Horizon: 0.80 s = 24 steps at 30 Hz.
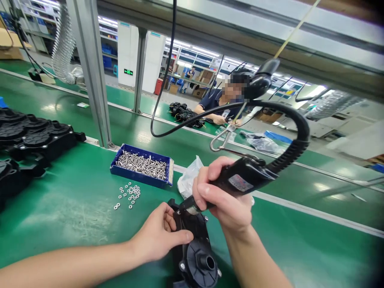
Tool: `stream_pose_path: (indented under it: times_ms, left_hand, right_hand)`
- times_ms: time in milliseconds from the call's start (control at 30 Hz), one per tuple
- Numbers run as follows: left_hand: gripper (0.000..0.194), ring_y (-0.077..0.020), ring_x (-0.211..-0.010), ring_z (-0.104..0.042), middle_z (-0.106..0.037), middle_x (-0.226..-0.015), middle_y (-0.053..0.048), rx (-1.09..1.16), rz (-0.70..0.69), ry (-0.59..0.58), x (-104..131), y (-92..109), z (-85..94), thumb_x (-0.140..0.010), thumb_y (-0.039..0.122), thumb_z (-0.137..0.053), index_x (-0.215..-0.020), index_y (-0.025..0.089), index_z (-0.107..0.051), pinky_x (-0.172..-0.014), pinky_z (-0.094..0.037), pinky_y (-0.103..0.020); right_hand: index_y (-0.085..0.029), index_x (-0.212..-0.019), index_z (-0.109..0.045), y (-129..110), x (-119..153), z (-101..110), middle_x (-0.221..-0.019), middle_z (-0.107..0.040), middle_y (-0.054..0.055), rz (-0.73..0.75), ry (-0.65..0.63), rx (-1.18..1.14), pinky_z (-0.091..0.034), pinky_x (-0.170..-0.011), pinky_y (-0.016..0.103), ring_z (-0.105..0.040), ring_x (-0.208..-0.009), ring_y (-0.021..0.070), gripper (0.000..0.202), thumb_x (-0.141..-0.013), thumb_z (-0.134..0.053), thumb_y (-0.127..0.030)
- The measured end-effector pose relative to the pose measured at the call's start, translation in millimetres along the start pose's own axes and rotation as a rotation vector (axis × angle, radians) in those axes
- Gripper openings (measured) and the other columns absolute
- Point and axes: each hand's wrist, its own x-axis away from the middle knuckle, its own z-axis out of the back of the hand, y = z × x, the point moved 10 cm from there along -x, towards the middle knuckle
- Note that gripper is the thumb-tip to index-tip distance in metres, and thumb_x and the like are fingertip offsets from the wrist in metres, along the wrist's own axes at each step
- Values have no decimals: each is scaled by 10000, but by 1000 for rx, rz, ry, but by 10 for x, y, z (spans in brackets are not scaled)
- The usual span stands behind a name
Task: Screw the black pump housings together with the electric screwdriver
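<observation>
My right hand (223, 196) is wrapped round a black electric screwdriver (240, 178), which hangs by a metal hook and trails a thick black cable. The screwdriver tilts down to the left, its tip at the far end of a black plastic housing (196, 234). My left hand (165, 232) grips that housing from its left side, thumb across the top and fingers curled at the edge. Screws show along the housing's rim, and a round cover with a short tube (207, 262) sits at its near end. The screwdriver's bit is hidden.
A blue tray (141, 182) of metal screws stands behind the housing, with loose washers (132, 194) in front of it. Several black housings (36, 136) lie at left. A clear plastic bag (189, 178) is behind my right hand. A metal post (90, 72) rises at left; a co-worker (222, 100) sits opposite.
</observation>
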Motion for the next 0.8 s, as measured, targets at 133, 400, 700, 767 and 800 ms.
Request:
stream_pose_path:
  times_ms: [133, 400, 700, 767, 800]
  left_hand:
    - [420, -189, -833, -557, -606, -939, 2, -430, -85, -82, 104, 235, 119, -903, 518, -765, -1117, 187, -619, -745, -447, -341]
    - [355, -359, -1118, -556, -587, -1202, -204, -1473, -350, 303, 89, 684, 905, -1083, 315, -485, -1135, 43, -708, -953, -524, -516]
    - [328, -329, -1089, -533, -596, -1194, -170, -1468, -446, 301, -1, 603, 901, -1072, 317, -526, -1029, 110, -777, -895, -524, -486]
    - [312, -292, -1058, -535, -601, -1187, -135, -1401, -473, 248, -33, 572, 826, -1067, 224, -504, -930, 143, -773, -871, -509, -448]
    - [327, -276, -1033, -536, -607, -1157, -119, -1386, -473, 229, -55, 557, 798, -1062, 177, -484, -887, 152, -760, -857, -500, -435]
  right_hand:
    - [-230, -1045, -614, -53, 8, -64, -1026, -784, 74, 21, -114, 21, -515, -466, 239, -610, -487, 100, 215, -905, -757, -150]
    - [-239, -1027, -643, -50, 25, -3, -1065, -800, 75, -39, -148, 18, -546, -509, 236, -657, -539, 108, 179, -933, -729, -113]
    - [-230, -1008, -631, -93, 12, 8, -958, -796, 61, -38, -122, 19, -537, -494, 233, -660, -520, 119, 192, -915, -744, -106]
    - [-226, -996, -629, -94, 8, 7, -949, -796, 62, -42, -119, 18, -536, -490, 228, -658, -515, 116, 190, -909, -753, -111]
    - [-224, -988, -626, -94, 7, 4, -941, -796, 63, -43, -118, 19, -537, -488, 228, -657, -512, 117, 189, -907, -757, -114]
